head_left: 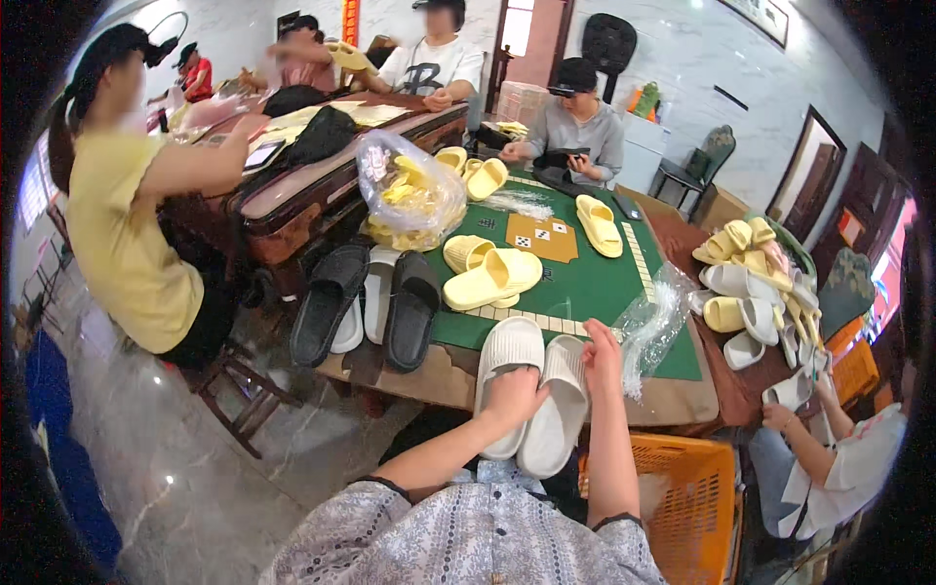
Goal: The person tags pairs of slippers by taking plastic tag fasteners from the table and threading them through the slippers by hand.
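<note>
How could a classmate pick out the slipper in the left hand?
Find the green mat, then look to its near edge. The left hand holds a white slipper; its top sits higher in view than that of the white neighbour on its right.

- Shirt (458, 536) is a pale grey-white button-up, busy print all over, bluish-grey motifs kinda running in vertical bands
- Tiny dark buttons (498, 532) go in a line down the front
- Left sleeve (353, 509) is short and loose, same print, with a dark trim round the cuff (392, 486)
- Right sleeve (629, 544) matches the print, also short
- Both forearms (441, 458) are bare below the sleeves
- Left hand (514, 396) and right hand (602, 357) are bare too
</note>
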`<state>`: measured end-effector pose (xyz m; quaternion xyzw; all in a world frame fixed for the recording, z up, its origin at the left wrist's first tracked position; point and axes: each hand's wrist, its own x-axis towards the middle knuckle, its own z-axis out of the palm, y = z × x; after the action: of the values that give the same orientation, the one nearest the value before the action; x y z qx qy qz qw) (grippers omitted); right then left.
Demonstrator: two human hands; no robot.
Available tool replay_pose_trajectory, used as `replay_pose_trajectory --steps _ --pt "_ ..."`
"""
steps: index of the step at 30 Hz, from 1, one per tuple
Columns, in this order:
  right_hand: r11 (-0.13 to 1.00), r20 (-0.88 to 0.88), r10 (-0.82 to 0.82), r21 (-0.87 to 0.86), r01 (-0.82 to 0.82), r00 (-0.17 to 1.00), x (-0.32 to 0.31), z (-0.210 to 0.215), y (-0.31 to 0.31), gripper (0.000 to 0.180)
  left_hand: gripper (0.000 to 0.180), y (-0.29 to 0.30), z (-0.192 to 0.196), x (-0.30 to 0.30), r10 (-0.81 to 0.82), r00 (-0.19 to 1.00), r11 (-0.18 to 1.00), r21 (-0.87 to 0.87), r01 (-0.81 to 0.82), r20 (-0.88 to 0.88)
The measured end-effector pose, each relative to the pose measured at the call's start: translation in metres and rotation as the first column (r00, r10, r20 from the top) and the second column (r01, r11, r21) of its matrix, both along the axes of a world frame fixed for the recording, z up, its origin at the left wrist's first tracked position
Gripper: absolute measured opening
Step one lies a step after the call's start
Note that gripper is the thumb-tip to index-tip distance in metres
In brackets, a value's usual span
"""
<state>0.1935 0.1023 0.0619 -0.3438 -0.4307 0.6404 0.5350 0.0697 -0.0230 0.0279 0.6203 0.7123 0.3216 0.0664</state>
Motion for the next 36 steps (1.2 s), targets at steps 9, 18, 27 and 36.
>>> replay_pose_trajectory --steps 9,18,27,36 --pt "0.992 0.141 -0.009 0.127 -0.009 0.990 0.007 -0.036 -0.008 0.008 0.028 -0.052 0.076 -0.070 0.213 0.973 0.946 0.267 -0.184 -0.084" --pt "0.914 0.320 -0.097 0.404 -0.043 0.942 -0.005 -0.083 -0.002 0.008 0.031 -0.046 0.126 -0.190 0.650 0.732 0.753 0.301 -0.585 -0.205" --pt "0.914 0.376 -0.123 0.402 -0.042 0.918 -0.013 -0.076 -0.008 0.007 0.040 -0.001 0.085 -0.289 0.664 0.670 0.732 0.105 -0.673 -0.332" --pt "0.904 0.379 -0.123 0.423 -0.054 0.917 -0.010 -0.078 -0.013 0.012 0.052 0.006 0.073 -0.279 0.585 0.712 0.764 -0.032 -0.645 -0.387"
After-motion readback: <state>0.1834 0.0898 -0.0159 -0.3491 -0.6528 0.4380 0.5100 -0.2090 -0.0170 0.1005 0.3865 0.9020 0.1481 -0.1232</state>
